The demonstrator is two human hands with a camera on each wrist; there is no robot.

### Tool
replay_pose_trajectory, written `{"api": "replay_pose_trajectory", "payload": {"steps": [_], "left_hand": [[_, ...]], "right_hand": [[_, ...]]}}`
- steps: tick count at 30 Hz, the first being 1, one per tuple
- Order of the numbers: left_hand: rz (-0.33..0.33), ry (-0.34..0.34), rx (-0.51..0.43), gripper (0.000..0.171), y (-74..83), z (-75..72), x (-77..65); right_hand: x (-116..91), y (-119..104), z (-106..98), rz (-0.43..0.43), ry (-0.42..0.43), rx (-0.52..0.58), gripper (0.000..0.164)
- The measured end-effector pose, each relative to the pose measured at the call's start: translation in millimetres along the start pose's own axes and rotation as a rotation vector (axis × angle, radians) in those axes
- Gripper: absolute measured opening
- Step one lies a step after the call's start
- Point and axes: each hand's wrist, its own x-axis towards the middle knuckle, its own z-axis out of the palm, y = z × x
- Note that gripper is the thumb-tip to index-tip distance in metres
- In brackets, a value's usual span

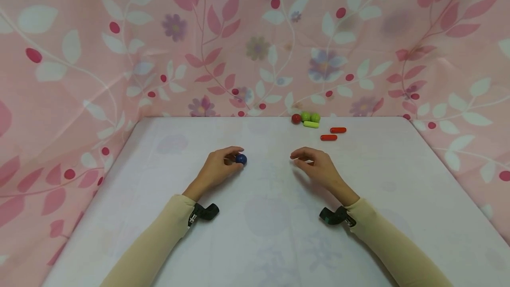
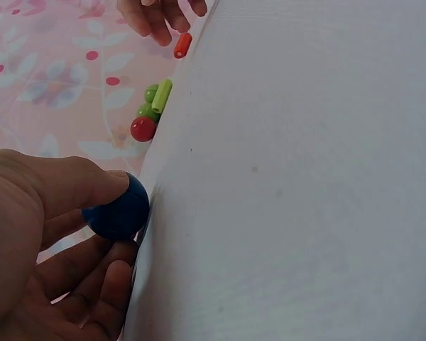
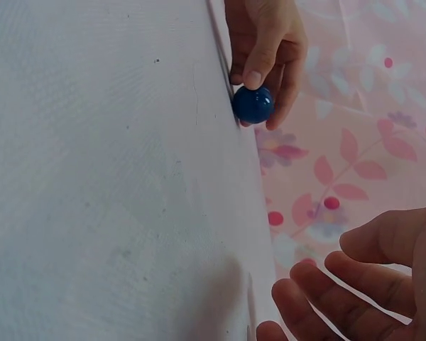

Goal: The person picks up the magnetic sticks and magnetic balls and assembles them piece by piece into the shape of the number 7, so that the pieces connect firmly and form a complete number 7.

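A glossy dark blue ball is pinched between the thumb and fingers of my left hand, left of the table's middle. In the left wrist view the thumb presses the near side of the blue ball, with fingers curled beneath it. My right hand hovers over the table to the right, fingers loosely bent and nothing between them. The right wrist view shows that right hand with its fingers spread apart, well away from the ball.
At the back edge of the white table sit a red ball, two green balls and a lime green stick. Two red sticks lie to their right. A pink floral cloth hangs behind.
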Motion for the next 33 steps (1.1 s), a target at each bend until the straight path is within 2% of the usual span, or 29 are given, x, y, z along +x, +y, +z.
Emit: {"api": "replay_pose_trajectory", "payload": {"steps": [12,24,33], "left_hand": [[0.0,-0.004,-0.026,0.037,-1.5,-1.7,0.1],[-0.021,-0.008,-0.042,0.038,-6.1,0.0,0.4],[-0.001,0.004,-0.051,0.038,-7.5,0.8,-0.1]], "right_hand": [[2,0,-3,-0.013,0.018,-0.038,0.018],[13,1,-22,-0.014,0.061,-0.08,0.018],[19,7,-35,-0.003,0.098,-0.119,0.018]]}}
